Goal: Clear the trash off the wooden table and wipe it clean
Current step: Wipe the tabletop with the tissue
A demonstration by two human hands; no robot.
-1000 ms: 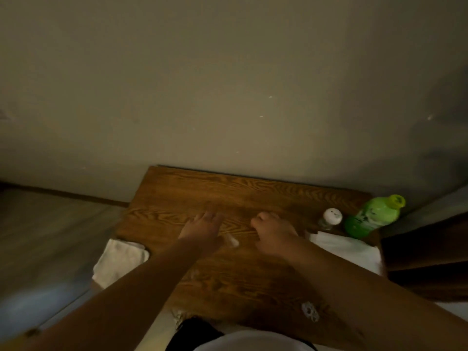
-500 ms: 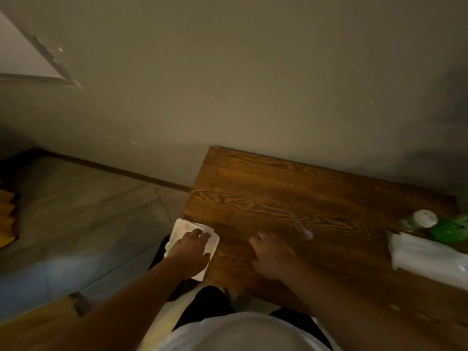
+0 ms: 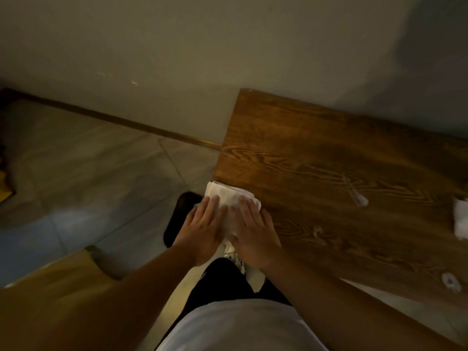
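A folded white cloth point(image 3: 229, 196) lies on the near left corner of the wooden table point(image 3: 316, 153). My left hand point(image 3: 202, 229) and my right hand point(image 3: 253, 230) both rest flat on the cloth, fingers together, side by side. Small scraps of trash lie on the wood: a clear wrapper point(image 3: 358, 197) mid-table, a tiny crumpled bit point(image 3: 316, 231) nearer me, and a round white scrap point(image 3: 450, 282) by the front edge. A white tissue point(image 3: 461, 221) sits at the right border of the view.
The table's far edge stands against a plain wall point(image 3: 228, 46). Grey tiled floor point(image 3: 88, 178) spreads to the left, with a dark object point(image 3: 177, 219) under the table's corner and a tan piece of furniture point(image 3: 58, 272) at lower left.
My right hand has moved left from the bare wood onto the cloth beside my left hand. The view has swung left, so the green bottle and the small jar have left the frame.
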